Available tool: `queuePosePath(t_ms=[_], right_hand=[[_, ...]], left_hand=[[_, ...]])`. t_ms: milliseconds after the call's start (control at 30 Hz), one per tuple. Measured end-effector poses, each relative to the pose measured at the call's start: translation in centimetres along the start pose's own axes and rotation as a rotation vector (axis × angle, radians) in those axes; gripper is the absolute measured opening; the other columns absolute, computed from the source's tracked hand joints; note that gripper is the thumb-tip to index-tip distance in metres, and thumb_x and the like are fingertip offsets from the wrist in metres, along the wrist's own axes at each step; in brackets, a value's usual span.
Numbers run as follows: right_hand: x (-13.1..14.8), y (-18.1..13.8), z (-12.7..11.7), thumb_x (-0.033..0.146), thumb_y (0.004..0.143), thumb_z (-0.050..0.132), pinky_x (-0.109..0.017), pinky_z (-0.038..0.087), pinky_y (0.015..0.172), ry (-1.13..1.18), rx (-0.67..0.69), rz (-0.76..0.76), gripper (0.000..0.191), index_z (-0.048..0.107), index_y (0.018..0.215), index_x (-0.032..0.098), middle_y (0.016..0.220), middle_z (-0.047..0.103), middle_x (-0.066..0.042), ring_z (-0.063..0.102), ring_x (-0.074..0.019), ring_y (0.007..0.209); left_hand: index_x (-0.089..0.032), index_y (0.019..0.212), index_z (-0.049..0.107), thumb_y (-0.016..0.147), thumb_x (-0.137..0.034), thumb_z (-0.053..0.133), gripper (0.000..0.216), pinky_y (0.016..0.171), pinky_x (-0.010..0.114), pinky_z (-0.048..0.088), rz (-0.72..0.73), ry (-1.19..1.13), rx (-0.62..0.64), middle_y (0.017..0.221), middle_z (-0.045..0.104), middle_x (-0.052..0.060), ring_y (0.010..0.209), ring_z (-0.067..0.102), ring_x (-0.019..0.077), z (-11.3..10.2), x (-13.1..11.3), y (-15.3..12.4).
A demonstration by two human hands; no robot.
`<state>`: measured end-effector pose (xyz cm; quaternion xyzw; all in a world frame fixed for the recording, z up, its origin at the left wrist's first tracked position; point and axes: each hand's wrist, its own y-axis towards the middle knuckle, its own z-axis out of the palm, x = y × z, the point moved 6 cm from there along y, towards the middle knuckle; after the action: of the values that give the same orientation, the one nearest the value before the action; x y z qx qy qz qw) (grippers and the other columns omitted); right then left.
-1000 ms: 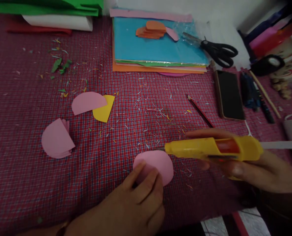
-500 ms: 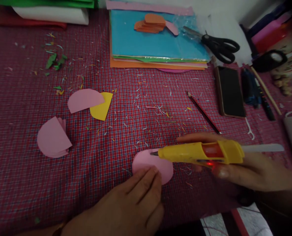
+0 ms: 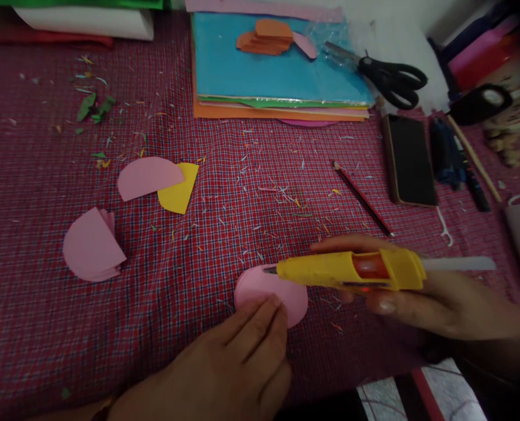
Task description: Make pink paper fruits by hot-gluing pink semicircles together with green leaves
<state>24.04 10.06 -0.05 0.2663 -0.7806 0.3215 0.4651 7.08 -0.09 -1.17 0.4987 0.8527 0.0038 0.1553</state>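
Note:
My right hand (image 3: 439, 298) is wrapped round a yellow glue gun (image 3: 347, 270) with a white glue stick (image 3: 459, 264) poking out of its back. The gun's metal tip rests over the top edge of a pink paper circle (image 3: 286, 289) on the checked red cloth (image 3: 225, 193). My left hand (image 3: 234, 362) lies on the near edge of that circle, fingers stretched flat and pressing it down. Off to the left lie a stack of folded pink circles (image 3: 91, 248), a pink half circle (image 3: 148, 175) and a yellow piece (image 3: 179, 193).
At the back a pile of coloured sheets (image 3: 277, 88) carries orange cut-outs (image 3: 266, 38). Black scissors (image 3: 389, 76), a phone (image 3: 409, 161), a pencil (image 3: 363, 199) and pens (image 3: 457, 161) lie to the right. Paper scraps litter the cloth.
The glue gun has moved left, and its tip has gone from beside the pink circle to over its top edge. My left fingers have flattened on the circle.

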Motion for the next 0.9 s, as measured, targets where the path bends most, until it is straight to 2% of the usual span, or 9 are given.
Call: queuePosePath(t_ms=[233, 533, 700, 900], right_hand=[[0.25, 0.04, -0.24, 0.035, 0.086, 0.060, -0.022, 0.053, 0.088, -0.102, -0.031, -0.029, 0.050, 0.047, 0.134, 0.046, 0.127, 0.061, 0.004, 0.066, -0.0164, 0.103], [-0.12, -0.52, -0.28, 0.038, 0.088, 0.059, -0.021, 0.050, 0.093, -0.130, -0.002, -0.018, 0.049, 0.046, 0.135, 0.046, 0.130, 0.058, 0.005, 0.062, -0.0157, 0.111], [0.03, -0.23, -0.09, 0.041, 0.088, 0.058, -0.020, 0.050, 0.093, -0.095, 0.014, -0.024, 0.050, 0.043, 0.135, 0.048, 0.130, 0.058, 0.008, 0.061, -0.0144, 0.112], [-0.22, -0.13, -0.03, 0.038, 0.088, 0.059, -0.020, 0.051, 0.090, -0.046, 0.026, -0.004, 0.049, 0.046, 0.134, 0.045, 0.131, 0.057, 0.005, 0.061, -0.0158, 0.112]], left_hand=[[-0.017, 0.094, 0.063, 0.092, -0.029, 0.048, 0.019, 0.104, 0.035, 0.036, -0.003, 0.006, -0.002, 0.118, 0.067, 0.008, 0.114, 0.059, 0.0244, -0.31, 0.14, 0.21], [-0.017, 0.096, 0.063, 0.094, -0.029, 0.045, 0.022, 0.106, 0.035, 0.033, -0.025, 0.015, 0.007, 0.118, 0.067, 0.007, 0.115, 0.058, 0.0230, -0.29, 0.08, 0.14], [-0.017, 0.098, 0.063, 0.093, -0.031, 0.049, 0.020, 0.107, 0.035, 0.032, -0.008, 0.002, 0.003, 0.119, 0.067, 0.006, 0.116, 0.057, 0.0234, -0.21, 0.19, 0.22], [-0.017, 0.097, 0.063, 0.095, -0.027, 0.043, 0.023, 0.109, 0.035, 0.029, -0.029, -0.006, -0.007, 0.119, 0.067, 0.007, 0.116, 0.057, 0.0233, -0.25, 0.34, 0.22]])
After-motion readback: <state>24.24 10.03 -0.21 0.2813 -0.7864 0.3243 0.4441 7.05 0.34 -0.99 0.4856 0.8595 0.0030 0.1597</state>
